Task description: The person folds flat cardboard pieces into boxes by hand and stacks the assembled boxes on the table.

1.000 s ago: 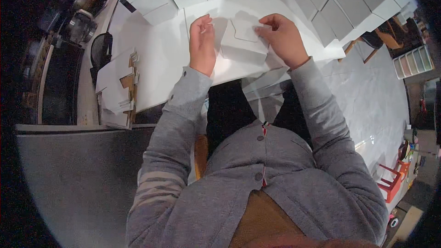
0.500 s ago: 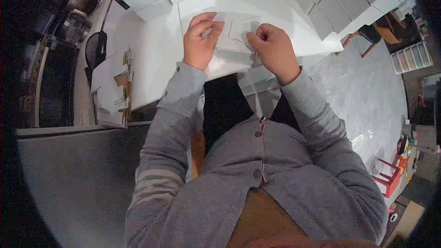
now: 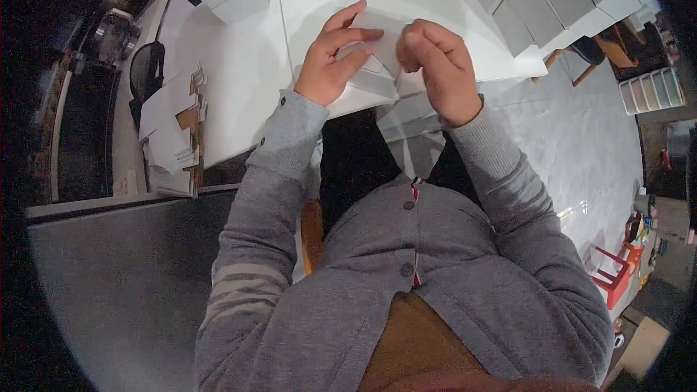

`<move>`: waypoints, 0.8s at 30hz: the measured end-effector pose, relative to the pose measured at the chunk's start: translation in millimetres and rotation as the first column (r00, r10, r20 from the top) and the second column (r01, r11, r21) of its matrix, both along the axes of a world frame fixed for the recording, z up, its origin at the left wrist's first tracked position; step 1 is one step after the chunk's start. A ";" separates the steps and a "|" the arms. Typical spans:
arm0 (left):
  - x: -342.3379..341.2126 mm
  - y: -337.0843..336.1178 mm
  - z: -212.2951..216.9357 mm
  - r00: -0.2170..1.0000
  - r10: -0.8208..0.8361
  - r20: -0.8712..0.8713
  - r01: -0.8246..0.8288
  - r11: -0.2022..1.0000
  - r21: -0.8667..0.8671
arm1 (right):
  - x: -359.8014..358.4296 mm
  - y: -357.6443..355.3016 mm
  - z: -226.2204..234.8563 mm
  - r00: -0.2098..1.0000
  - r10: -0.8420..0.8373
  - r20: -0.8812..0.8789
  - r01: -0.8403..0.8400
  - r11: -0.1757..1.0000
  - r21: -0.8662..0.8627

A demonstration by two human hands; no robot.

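white card: the folded white card piece (image 3: 370, 65) sits between your two hands, raised just over the white bench (image 3: 247, 94), near its front edge and straight ahead of your chest
left hand: your left hand (image 3: 330, 58) is partly closed on the card piece, thumb underneath and fingers (image 3: 348, 33) curled over its left side, index finger stretched out along the top
right hand: your right hand (image 3: 435, 65) is closed into a loose fist on the card piece's right edge, knuckles up, fingertips hidden beneath so you cannot tell exactly how they pinch it
hands together: both hands are close, almost touching over the piece, wrists apart
sleeves: grey knitted cardigan sleeves (image 3: 283, 145) cover both forearms up to the wrists
bench: a large white sheet (image 3: 450, 7) lies flat under the hands, reaching to the bench's far right corner
stack at left: a pile of flat white and brown cardboard cut-outs (image 3: 174, 131) lies at the bench's left front corner, well apart from the hands
dark object: a black rounded thing (image 3: 145, 72) rests just behind that pile; too dark to tell what it is
behind the bench: grey and white square panels (image 3: 552, 7) are laid in rows beyond the bench
floor: pale grey floor (image 3: 588, 152) to your right, with a small red stool (image 3: 613, 272) far off at the edge
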State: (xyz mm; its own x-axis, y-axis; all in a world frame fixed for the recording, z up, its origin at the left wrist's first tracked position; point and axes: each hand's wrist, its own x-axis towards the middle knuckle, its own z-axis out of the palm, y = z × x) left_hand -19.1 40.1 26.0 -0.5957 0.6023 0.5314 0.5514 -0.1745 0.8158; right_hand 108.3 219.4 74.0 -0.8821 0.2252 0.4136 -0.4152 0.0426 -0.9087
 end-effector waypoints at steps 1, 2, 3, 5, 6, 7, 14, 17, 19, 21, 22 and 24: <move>0.4 -0.1 0.6 1.000 0.003 -0.003 -0.003 1.000 -0.008 | -2.1 -0.4 -0.8 0.998 0.052 0.032 -0.052 0.999 -0.007; 0.7 -0.3 1.3 1.000 0.007 -0.006 -0.007 1.000 -0.015 | -4.9 -0.8 -1.6 0.993 0.105 0.063 -0.104 0.994 -0.017; 1.1 -0.4 2.1 1.000 0.011 -0.010 -0.011 1.000 -0.023 | -8.1 -0.7 -2.3 0.983 0.158 0.093 -0.156 0.987 -0.027; 1.9 -0.8 2.1 1.000 0.017 -0.013 -0.017 0.999 -0.032 | -15.8 3.0 -3.3 0.969 0.212 0.123 -0.208 0.977 -0.041; 1.7 -0.8 1.6 1.000 0.011 -0.008 -0.012 1.000 -0.024 | -22.8 7.7 -3.2 0.982 0.155 0.106 -0.157 0.987 0.010; 1.1 -0.3 1.3 1.000 0.005 -0.004 -0.006 1.000 -0.015 | -30.2 12.9 -1.8 0.991 0.098 0.086 -0.104 0.993 0.061; 2.9 1.0 -1.0 0.996 -0.002 0.087 -0.001 1.000 0.029 | -7.9 -9.6 6.0 0.992 0.098 0.077 -0.108 0.983 0.151; 1.8 0.4 -1.1 0.994 -0.027 0.109 0.023 0.999 0.035 | 4.0 -16.0 17.5 0.989 0.140 0.039 -0.145 0.967 0.207; 1.2 -0.9 -1.9 0.990 -0.048 0.133 0.043 0.998 0.041 | 6.6 -17.4 20.7 0.982 0.188 0.006 -0.183 0.947 0.263; 1.2 0.8 -2.8 0.993 -0.044 0.108 0.041 0.999 0.033 | -4.7 -7.3 17.2 0.990 0.139 0.028 -0.142 0.959 0.246; 0.0 2.3 -2.6 0.996 -0.038 0.082 0.036 0.999 0.027 | -15.9 0.7 15.4 0.994 0.093 0.051 -0.103 0.967 0.232; -2.1 4.6 -2.1 0.999 -0.025 0.030 0.024 1.000 0.016 | -29.0 11.6 11.3 0.995 0.003 0.099 -0.023 0.978 0.207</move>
